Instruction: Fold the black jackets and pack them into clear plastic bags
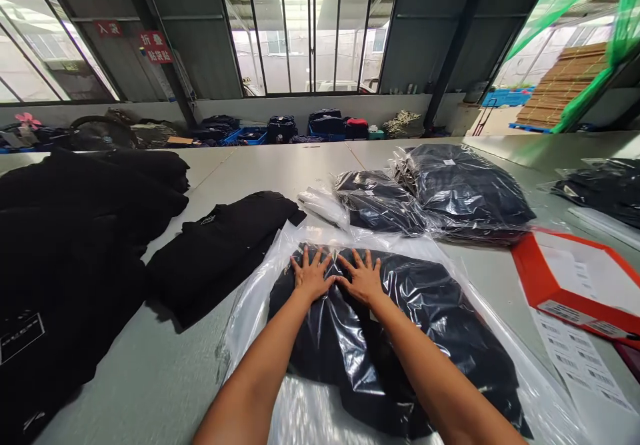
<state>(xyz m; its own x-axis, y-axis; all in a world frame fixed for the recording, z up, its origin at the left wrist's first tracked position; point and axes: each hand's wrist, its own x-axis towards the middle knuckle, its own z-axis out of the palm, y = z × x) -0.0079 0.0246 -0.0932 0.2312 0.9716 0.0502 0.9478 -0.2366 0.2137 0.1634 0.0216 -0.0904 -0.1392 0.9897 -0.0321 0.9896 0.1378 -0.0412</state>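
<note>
A dark folded garment in a clear plastic bag (430, 325) lies in front of me on the table (170, 378). My left hand (312, 276) rests flat near its far edge, fingers spread. Beside it my right hand (362, 277) presses flat on the same bag, fingers also apart, the two thumbs nearly meeting. Under the bagged garment is a layer of clear plastic bags (305, 412). To the left a folded black garment (220, 252) lies without a bag.
A heap of black garments (75, 218) covers the table's left side. Bagged dark garments (465, 185) are stacked at the far right, near a rolled clear plastic piece (324, 205). An orange-red box (575, 278) stands on a sheet of barcode labels (575, 358) at right.
</note>
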